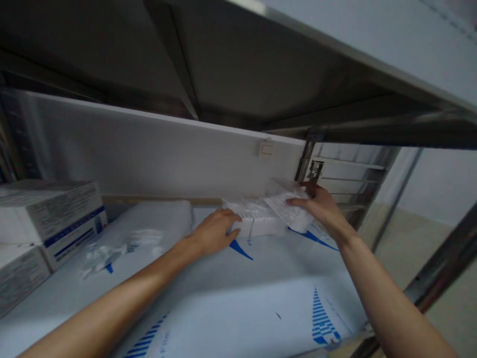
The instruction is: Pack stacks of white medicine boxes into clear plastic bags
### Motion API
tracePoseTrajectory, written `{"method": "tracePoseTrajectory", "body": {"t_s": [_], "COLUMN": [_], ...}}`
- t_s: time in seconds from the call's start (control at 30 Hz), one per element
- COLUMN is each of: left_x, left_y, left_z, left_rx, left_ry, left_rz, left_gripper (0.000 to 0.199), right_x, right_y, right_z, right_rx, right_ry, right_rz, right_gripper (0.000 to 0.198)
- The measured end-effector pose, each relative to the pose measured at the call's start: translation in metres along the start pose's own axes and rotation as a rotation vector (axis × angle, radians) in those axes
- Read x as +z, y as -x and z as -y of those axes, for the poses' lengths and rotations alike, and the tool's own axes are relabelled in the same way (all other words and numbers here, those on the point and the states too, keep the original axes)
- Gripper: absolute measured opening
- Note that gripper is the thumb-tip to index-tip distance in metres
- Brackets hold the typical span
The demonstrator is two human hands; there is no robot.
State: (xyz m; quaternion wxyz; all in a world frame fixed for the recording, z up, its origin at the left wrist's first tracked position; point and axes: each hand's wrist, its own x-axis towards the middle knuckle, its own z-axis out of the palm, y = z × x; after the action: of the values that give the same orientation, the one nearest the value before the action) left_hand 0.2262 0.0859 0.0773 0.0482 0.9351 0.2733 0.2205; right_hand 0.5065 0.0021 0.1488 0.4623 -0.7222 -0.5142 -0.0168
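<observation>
The left hand (219, 228) is resting at the left end of the white row (261, 226), its fingers half bent and its thumb standing apart; whether it is gripping anything, I cannot tell. The right hand (316, 201) is pinching a clear bag (285, 201) between thumb and fingers, nearly closed, holding it tilted over the right end of the white row. The bag is showing print, but its contents are too blurred to tell. Clear wrap is covering part of the white row, which is lying on the blue-printed film (253, 308). Left of the white row, a translucent pack (160, 219) is lying flat, and beyond it small white pieces (100, 256) are lying loosely grouped. Farthest left of the row, closed-looking cartons (70, 214) are standing stacked, hiding their contents.
</observation>
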Motion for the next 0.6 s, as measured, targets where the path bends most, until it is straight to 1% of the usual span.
{"method": "tracePoseTrajectory", "body": {"t_s": [0.03, 0.1, 0.2, 0.3, 0.37, 0.5, 0.6], "left_x": [0.008, 0.023, 0.042, 0.055, 0.06, 0.061, 0.059], "left_y": [-0.011, -0.03, -0.05, -0.059, -0.06, -0.061, -0.061], "left_z": [-0.008, -0.021, -0.032, -0.034, -0.034, -0.036, -0.037], "left_rx": [-0.006, -0.044, -0.078, -0.088, -0.087, -0.09, -0.089], "left_ry": [-0.085, -0.226, -0.278, -0.298, -0.311, -0.323, -0.322], "left_rz": [0.032, 0.077, 0.094, 0.091, 0.081, 0.072, 0.076], "left_gripper": [0.04, 0.049, 0.058, 0.057, 0.056, 0.055, 0.055], "right_x": [0.007, 0.024, 0.051, 0.07, 0.079, 0.091, 0.095], "right_y": [-0.016, -0.042, -0.064, -0.07, -0.07, -0.068, -0.069], "right_z": [-0.002, -0.007, -0.016, -0.024, -0.027, -0.027, -0.023], "right_rx": [0.016, 0.036, 0.046, 0.054, 0.057, 0.069, 0.09], "right_ry": [0.107, 0.27, 0.347, 0.385, 0.402, 0.426, 0.436], "right_rz": [-0.041, -0.041, -0.019, 0.006, 0.013, 0.01, 0.029], "right_gripper": [0.062, 0.058, 0.059, 0.061, 0.062, 0.065, 0.065]}}
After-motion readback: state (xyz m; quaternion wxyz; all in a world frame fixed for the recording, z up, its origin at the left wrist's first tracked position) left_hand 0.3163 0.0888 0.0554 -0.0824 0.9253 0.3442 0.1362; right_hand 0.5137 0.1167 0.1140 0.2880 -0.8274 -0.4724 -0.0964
